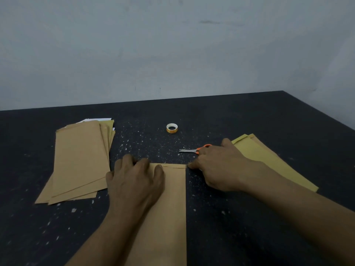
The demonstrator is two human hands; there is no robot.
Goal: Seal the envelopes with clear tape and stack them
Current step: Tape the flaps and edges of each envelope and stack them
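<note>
Long brown paper envelope [171, 198] flat on dark speckled table [249, 120], front centre. Left hand [134, 181] presses its top-left, gripping nothing. Right hand [221, 167] fingertips at its top-right corner; pinching or just touching, can't tell. Orange-handled scissors [192, 150] and small clear tape roll [172, 128] lie beyond.

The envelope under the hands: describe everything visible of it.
The envelope is long, plain brown paper, lying flat on the dark speckled table, lengthwise away from the person; its near end runs out of frame. A narrow folded flap crosses its far end. The left hand rests palm-down on its far left part; the right hand touches its far right corner with fingertips.
</note>
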